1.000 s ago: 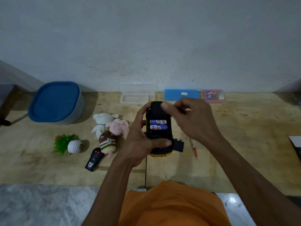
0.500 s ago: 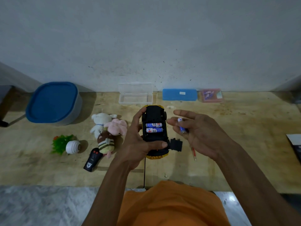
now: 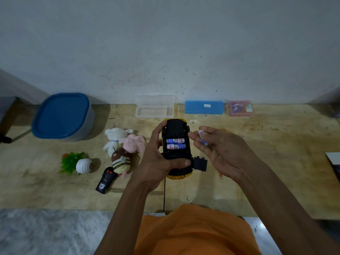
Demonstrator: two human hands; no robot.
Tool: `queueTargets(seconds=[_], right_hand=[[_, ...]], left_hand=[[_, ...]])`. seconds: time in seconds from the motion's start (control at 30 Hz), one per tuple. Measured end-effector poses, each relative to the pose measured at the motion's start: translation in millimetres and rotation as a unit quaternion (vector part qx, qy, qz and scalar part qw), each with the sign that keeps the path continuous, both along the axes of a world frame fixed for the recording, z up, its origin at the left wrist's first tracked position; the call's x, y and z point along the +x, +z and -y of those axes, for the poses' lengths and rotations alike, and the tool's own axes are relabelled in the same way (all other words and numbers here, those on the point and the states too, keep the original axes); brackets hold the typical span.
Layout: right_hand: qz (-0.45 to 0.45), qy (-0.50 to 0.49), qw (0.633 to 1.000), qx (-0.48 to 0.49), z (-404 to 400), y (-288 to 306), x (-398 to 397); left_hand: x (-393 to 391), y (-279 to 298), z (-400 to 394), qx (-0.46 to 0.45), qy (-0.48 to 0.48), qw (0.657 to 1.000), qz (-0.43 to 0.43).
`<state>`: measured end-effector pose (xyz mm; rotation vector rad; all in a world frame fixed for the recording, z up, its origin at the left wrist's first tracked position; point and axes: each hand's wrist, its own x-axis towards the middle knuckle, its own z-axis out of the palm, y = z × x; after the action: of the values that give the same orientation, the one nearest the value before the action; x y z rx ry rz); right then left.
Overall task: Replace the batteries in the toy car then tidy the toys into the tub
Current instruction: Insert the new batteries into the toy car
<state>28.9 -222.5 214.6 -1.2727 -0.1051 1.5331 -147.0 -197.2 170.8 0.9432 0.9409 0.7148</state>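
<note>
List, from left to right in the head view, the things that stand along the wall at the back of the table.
blue-lidded tub → open clear box → blue case → pink box

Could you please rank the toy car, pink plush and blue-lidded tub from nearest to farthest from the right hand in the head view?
1. The toy car, just left of the right hand holding a battery.
2. The pink plush, farther left on the table.
3. The blue-lidded tub, far left at the back.

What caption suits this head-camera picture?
Left hand grips the upturned toy car, two batteries seated; right hand holds a loose battery.
</note>
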Motion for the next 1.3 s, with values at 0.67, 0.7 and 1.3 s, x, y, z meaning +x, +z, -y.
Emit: queueTargets(seconds=[0.67,0.7,1.3], right_hand=[[0.521,0.051,0.834,0.172,12.4,-25.3,-17.7],[0.524,0.041,0.832,0.180,13.5,-27.3,-17.2],[0.281,0.155,0.946,0.049,-4.9,-28.7,-3.7]], left_hand=[[4.5,1.2,-2.1,0.006,-0.003,1.000,0.022],[4.1,-0.4,-2.6,0.000,0.003,1.000,0.027],[1.9,-3.5,-0.7,0.029,0.001,0.999,0.039]])
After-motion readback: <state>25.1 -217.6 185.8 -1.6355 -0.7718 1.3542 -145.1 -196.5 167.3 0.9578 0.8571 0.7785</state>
